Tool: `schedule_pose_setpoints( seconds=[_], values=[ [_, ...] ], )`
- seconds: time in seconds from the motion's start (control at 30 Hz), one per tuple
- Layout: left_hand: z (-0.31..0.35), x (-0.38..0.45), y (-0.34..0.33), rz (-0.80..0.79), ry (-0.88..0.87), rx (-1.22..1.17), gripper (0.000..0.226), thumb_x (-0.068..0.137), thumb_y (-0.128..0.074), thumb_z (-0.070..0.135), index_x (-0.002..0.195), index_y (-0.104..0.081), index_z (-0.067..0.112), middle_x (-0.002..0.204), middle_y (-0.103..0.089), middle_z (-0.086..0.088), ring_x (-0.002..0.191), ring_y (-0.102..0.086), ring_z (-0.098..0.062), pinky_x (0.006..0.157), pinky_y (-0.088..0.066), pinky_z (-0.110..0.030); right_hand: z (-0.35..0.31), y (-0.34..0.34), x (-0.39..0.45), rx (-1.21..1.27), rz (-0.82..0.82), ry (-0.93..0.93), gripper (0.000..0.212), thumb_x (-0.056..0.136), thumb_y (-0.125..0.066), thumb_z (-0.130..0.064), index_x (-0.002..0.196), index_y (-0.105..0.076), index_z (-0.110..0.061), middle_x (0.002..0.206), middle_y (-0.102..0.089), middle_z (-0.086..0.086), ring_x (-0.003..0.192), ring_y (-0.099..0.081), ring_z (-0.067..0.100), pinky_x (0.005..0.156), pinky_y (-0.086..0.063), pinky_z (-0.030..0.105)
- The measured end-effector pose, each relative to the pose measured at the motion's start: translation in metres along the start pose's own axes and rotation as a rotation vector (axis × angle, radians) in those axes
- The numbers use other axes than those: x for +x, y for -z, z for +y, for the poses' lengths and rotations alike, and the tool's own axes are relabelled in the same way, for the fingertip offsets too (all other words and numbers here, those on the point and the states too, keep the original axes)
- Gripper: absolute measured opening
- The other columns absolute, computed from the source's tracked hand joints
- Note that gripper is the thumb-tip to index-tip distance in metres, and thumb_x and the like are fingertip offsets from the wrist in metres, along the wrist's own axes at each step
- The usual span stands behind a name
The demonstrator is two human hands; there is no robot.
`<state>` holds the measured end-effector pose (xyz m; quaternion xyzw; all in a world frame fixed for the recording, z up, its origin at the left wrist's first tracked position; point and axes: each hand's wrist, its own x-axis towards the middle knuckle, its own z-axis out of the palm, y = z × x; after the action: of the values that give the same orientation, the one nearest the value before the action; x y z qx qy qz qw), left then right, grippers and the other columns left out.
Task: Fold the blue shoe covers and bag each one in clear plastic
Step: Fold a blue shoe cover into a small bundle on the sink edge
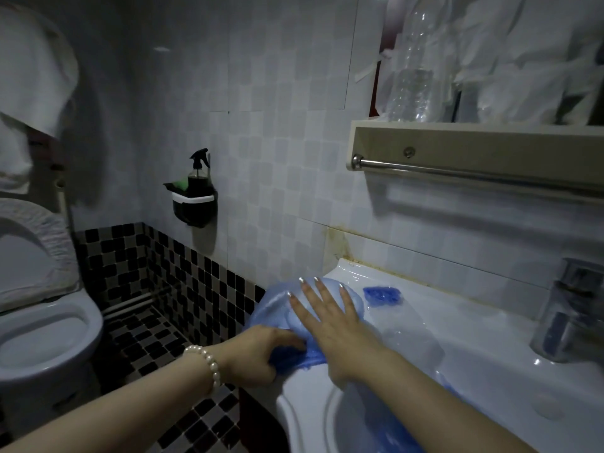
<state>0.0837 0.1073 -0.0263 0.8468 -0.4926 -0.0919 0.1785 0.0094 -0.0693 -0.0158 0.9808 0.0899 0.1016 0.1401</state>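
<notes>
Pinching the near end of the blue shoe cover [277, 308] with the left hand [258, 353], likely anchoring it; pressing flat with the spread right hand [330, 325] on the sink rim [457, 308]; bagged cover [382, 294] lying beyond.

**Hands flatten a blue shoe cover on the washbasin edge**

A thin, translucent blue plastic shoe cover [277, 308] lies spread over the left corner of the white ceramic washbasin [457, 322]. The right hand [333, 325] presses flat on it, fingers straight and spread. The left hand [261, 351], a pearl bracelet [209, 364] at its wrist, pinches the cover's gathered near edge. A small folded blue shoe cover [382, 294] sits just beyond on the basin rim, near the wall. Clear plastic [415, 341] lies over the rim beside the right forearm. A chrome tap [568, 305] stands at right; a white toilet [42, 328] is at left.
</notes>
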Motion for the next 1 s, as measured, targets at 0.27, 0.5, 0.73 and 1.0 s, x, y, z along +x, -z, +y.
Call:
schedule_pose_setpoints(
  seconds=[0.27,0.5,0.73,1.0],
  values=[
    [-0.002,0.003,0.007,-0.081,-0.025,-0.006,0.067,0.073,-0.058,0.004,0.132,-0.049,0.034,0.135,-0.049,0.011,0.12,-0.048,-0.009,0.099,-0.039,-0.019,0.014,-0.002,0.026,0.089,-0.44,-0.126,0.126,0.071,-0.068,-0.005,0.14,0.032,-0.035,0.147,0.042,0.002,0.137,0.034,0.027,0.111,0.01,0.059],
    [-0.008,0.003,0.008,-0.173,0.007,-0.188,0.077,0.063,-0.056,0.008,0.135,-0.047,0.03,0.143,-0.039,0.015,0.127,-0.04,-0.002,0.095,-0.035,-0.005,0.023,0.003,0.036,0.186,-0.634,-0.098,0.099,0.085,-0.052,-0.006,0.146,0.021,-0.035,0.152,0.032,-0.001,0.142,0.024,0.024,0.116,-0.003,0.053],
    [-0.015,0.017,0.008,-0.264,0.053,-0.079,0.081,0.066,-0.067,0.008,0.124,-0.041,0.057,0.144,-0.039,0.014,0.123,-0.048,-0.011,0.098,-0.046,-0.027,0.024,0.003,0.039,0.144,-0.682,-0.063,0.098,0.087,-0.05,-0.005,0.143,0.023,-0.039,0.152,0.032,0.002,0.142,0.023,0.027,0.116,-0.003,0.051],
    [0.021,0.017,0.036,0.268,0.12,-0.179,0.034,0.074,-0.061,0.001,0.102,-0.07,0.019,0.097,-0.066,0.002,0.089,-0.061,-0.011,0.077,-0.049,-0.021,0.018,0.002,0.036,0.07,-0.602,-0.099,0.095,0.087,-0.054,-0.013,0.147,0.018,-0.034,0.155,0.024,0.006,0.143,0.022,0.027,0.116,0.004,0.051]
  ],
)
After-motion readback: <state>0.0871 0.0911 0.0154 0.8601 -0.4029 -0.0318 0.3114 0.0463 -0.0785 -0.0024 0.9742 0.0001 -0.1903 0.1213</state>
